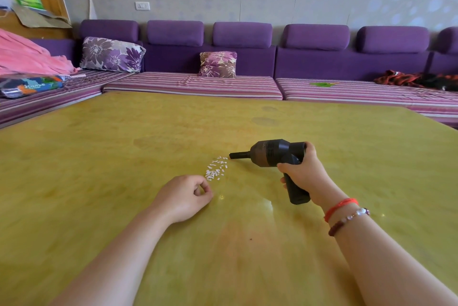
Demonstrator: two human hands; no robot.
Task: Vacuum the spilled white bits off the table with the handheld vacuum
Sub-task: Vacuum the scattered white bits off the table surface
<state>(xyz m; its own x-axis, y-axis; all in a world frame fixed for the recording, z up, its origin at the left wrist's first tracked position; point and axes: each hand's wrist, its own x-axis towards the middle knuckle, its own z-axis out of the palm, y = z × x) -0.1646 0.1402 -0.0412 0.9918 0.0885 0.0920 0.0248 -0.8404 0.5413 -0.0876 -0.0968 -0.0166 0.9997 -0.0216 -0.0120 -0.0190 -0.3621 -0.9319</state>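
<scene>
A small patch of white bits [216,168] lies on the yellow-green table [99,169] near its middle. My right hand [303,172] grips the handle of a black handheld vacuum [272,154]. Its narrow nozzle points left, and the tip sits just at the right edge of the bits. My left hand [184,198] rests on the table just below the bits, fingers loosely curled with thumb and forefinger touching, holding nothing that I can see.
A purple sofa [247,58] with striped seat pads runs behind the table and along its left side. On it lie two flowered pillows [218,64], a pink blanket [29,58], a package and dark clothes [406,79].
</scene>
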